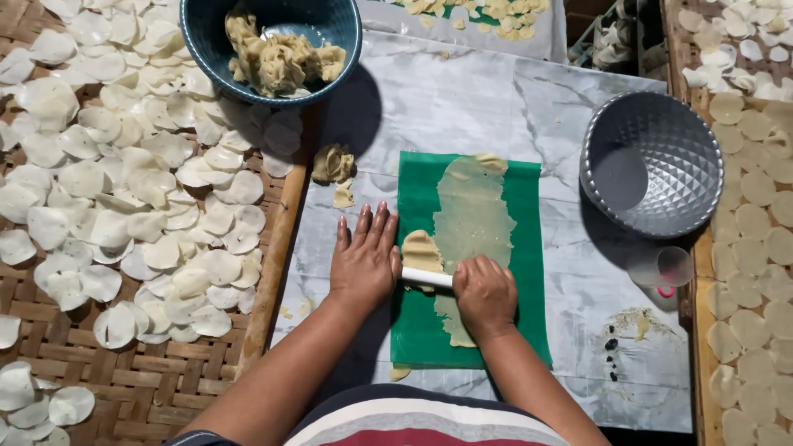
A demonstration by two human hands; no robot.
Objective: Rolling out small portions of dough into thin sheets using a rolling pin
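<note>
Both hands' grip (485,293) presses the white roller (427,277) onto dough (471,211).

A home food workshop; woven bamboo trays (157,388) of drying dough discs (124,190) flank the table (462,99).

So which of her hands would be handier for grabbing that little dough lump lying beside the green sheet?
Probably the left hand. It lies flat and open at the green sheet's left edge, directly below the small dough lump. The right hand is closed over the white roller, farther away.
</note>
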